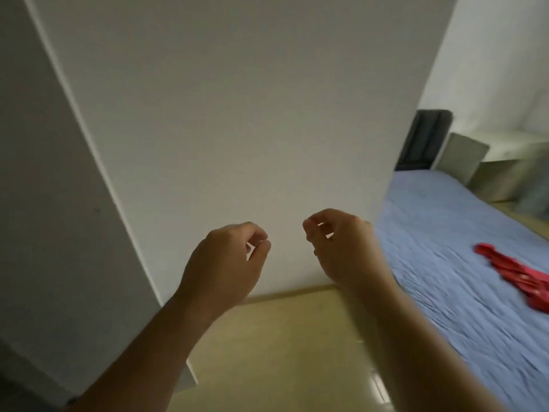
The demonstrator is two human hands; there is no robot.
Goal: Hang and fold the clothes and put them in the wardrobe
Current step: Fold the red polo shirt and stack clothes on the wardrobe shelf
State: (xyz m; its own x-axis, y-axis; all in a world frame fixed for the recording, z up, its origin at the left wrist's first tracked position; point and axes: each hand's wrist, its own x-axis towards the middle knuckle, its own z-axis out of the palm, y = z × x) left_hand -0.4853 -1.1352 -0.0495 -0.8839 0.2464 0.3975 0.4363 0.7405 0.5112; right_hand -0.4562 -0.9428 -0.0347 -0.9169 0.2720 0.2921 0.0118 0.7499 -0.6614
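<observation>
**Q:** What is to the left of the grips?
**A:** White panels, judged to be the wardrobe. They span from far left of the left grip to just past the right grip. No interior is visible, so what is already stored cannot be determined.

**Q:** What is the state of the left grip?
**A:** It is raised in front of the wardrobe. The fingers are curled toward the thumb and it holds nothing.

**Q:** And the right grip?
**A:** It is beside the left grip and apart from it. It is also curled narrow and holds nothing.

**Q:** Where is the task item?
**A:** A red garment lies on the bed, well to the right of the right grip and touching neither grip.

**Q:** What is its condition?
**A:** It is bunched into a long, crumpled strip, neither folded nor hung. Motion blur hides finer detail, and the garment type cannot be determined.

**Q:** What is the progress assessment?
**A:**
1. At least this one garment remains to be processed.
2. Its remaining steps are pickup, folding or hanging, and placement in the wardrobe.
3. No hanger is in view.
</observation>
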